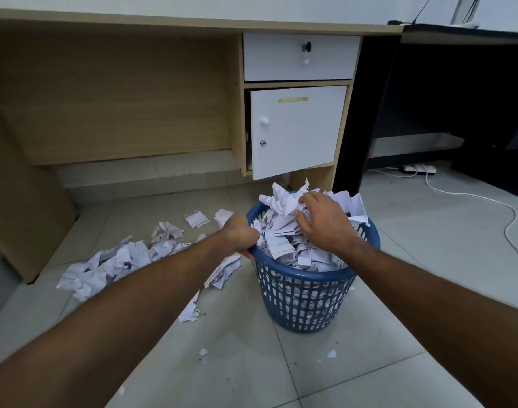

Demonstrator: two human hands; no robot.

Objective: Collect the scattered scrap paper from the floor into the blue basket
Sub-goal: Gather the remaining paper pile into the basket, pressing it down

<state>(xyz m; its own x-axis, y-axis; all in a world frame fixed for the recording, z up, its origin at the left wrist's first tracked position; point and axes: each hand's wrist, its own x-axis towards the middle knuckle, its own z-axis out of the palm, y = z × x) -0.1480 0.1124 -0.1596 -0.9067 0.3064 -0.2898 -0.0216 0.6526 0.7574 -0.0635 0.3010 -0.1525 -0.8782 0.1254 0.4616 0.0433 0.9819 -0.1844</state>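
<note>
While my left hand (240,234) clamped the rim of the round blue slatted plastic basket (306,301) at centre frame, my right hand (322,220) pressed open-fingered on its overflowing heap; torn white scrap paper (119,263) remained scattered centre-left.

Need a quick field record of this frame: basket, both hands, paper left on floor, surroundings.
basket: blue basket, upright on tiled floor, paper heaped above the rim
left hand: left hand closed on the basket's left rim
right hand: right hand spread flat on the paper in the basket, seemingly pressing it down
paper on floor: scattered scrap paper left of the basket, small bits in front
surroundings: desk with white cabinet door ajar behind the basket; white cable at right
task state: not finished
</note>
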